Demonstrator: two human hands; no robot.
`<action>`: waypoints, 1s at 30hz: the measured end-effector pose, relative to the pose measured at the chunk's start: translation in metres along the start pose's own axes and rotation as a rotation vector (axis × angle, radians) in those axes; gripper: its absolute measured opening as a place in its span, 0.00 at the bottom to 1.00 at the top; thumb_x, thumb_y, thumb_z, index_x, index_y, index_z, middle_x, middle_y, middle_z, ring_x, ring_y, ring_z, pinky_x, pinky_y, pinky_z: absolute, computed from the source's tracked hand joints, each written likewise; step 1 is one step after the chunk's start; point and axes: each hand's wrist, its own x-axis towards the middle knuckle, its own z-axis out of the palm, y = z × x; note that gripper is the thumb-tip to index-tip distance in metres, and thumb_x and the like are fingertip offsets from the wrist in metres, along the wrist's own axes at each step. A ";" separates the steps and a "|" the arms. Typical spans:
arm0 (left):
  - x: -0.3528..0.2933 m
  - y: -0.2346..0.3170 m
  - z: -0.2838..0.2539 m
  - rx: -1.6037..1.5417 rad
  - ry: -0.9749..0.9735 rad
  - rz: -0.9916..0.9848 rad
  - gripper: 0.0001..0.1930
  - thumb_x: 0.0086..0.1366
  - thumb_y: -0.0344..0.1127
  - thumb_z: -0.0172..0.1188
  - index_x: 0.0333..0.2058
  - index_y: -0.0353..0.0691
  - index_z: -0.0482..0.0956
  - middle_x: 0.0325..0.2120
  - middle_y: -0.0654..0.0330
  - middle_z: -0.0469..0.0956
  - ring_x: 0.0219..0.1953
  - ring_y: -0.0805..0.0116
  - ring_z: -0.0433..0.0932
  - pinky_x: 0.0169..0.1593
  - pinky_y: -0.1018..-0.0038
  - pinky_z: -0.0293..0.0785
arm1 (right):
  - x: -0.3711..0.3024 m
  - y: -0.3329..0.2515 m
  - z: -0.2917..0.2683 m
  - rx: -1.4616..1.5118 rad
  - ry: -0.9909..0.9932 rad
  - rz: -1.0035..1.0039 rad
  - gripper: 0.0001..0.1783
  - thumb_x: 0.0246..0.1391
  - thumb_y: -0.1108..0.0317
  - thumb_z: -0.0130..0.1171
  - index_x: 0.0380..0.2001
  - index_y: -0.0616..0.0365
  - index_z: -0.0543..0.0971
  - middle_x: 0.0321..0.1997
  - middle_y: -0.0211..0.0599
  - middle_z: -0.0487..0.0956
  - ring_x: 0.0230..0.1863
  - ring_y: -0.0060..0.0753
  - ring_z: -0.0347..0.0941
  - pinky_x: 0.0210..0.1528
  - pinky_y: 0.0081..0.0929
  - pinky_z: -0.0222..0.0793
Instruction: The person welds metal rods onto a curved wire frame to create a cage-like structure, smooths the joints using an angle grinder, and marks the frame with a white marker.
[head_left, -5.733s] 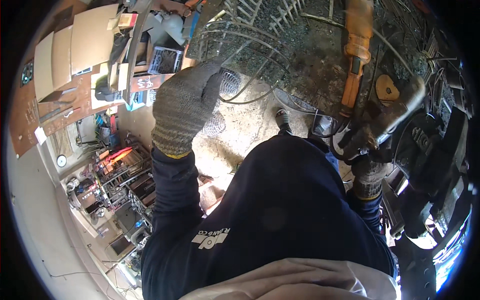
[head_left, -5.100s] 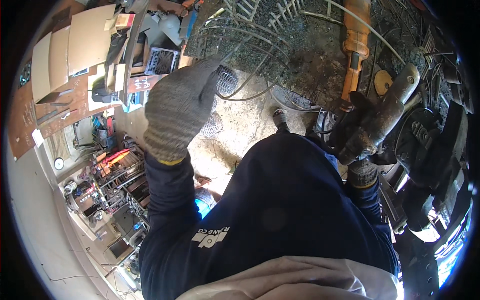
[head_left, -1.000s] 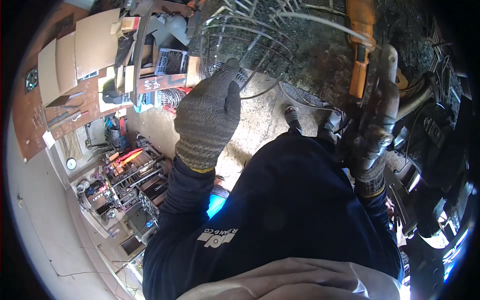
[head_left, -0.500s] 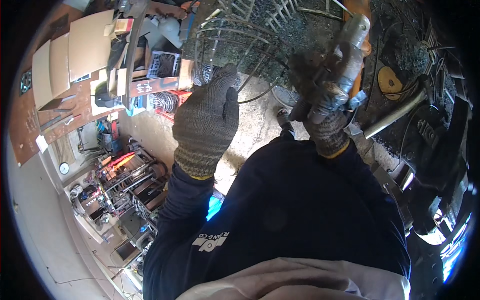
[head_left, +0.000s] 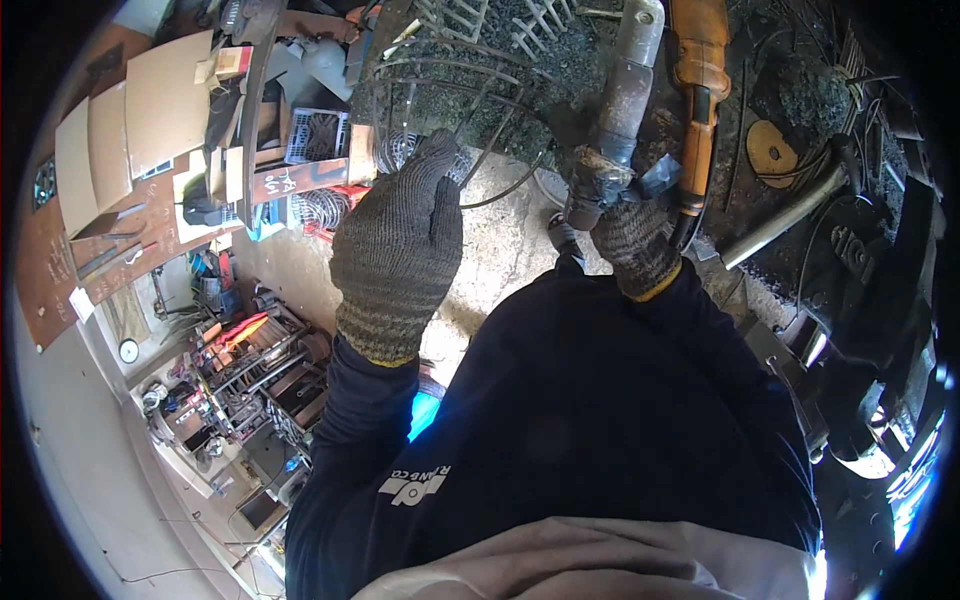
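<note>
My left hand point(head_left: 395, 245), in a grey knitted glove, is closed at the rim of a round frame of bent metal rods point(head_left: 505, 125). The glove hides where the fingers meet the rod. In a matching glove, my right hand point(head_left: 638, 245) is closed round the near end of a worn grey cylindrical power tool point(head_left: 618, 115). Grey tape wraps this tool near the hand, and its long body points away from me. Right beside it lies an orange power tool point(head_left: 700, 55) with a slim handle toward me.
Dark grit point(head_left: 455, 105) covers the work surface, with metal gratings point(head_left: 545, 25) at its far side. To the right lie a tan disc point(head_left: 771, 153) and a hammer point(head_left: 790, 215). Cardboard point(head_left: 168, 100), a crate point(head_left: 318, 132) and wire coils point(head_left: 322, 207) stand left.
My right hand and the grey tool have shifted left, and the tool points more straight away from me. More of the orange tool shows. My left hand sits slightly further left.
</note>
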 end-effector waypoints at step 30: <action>-0.005 0.001 0.006 -0.026 0.044 -0.084 0.17 0.65 0.34 0.66 0.53 0.48 0.84 0.38 0.55 0.87 0.34 0.58 0.86 0.38 0.66 0.83 | -0.005 0.024 -0.022 0.567 -0.190 -0.053 0.18 0.75 0.57 0.47 0.56 0.56 0.73 0.47 0.36 0.77 0.46 0.33 0.78 0.46 0.34 0.78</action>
